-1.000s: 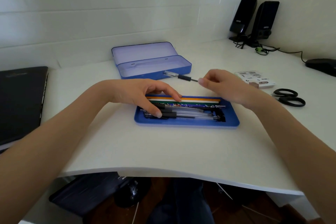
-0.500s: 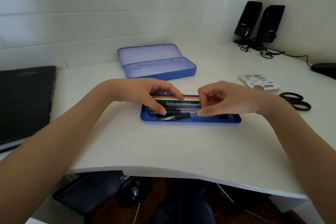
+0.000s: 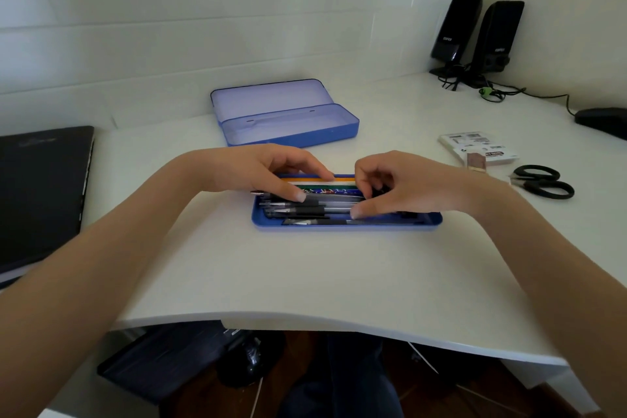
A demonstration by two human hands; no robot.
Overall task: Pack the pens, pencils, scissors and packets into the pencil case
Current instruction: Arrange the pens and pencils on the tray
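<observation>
- The blue tray (image 3: 346, 227) is used as the landmark; its long side runs left to right.
- The pens (image 3: 305, 209) and pencils (image 3: 325, 184) are laid flat in the tray, along its long side, likely so they fit.
- They are pressed down by the straight fingers of the left hand (image 3: 271, 170).
- One pen is pinched by the right hand (image 3: 393, 185), likely to be lined up.
- The pencil case (image 3: 288, 119) is left open behind the tray.
- The scissors (image 3: 543, 181) and packets (image 3: 478, 148) are seen right of the tray.

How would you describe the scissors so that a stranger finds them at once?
Start at the two black speakers in the far right corner. Come toward the desk's near edge, past the white packets. The scissors lie flat beside them, all black with two loop handles.
</observation>
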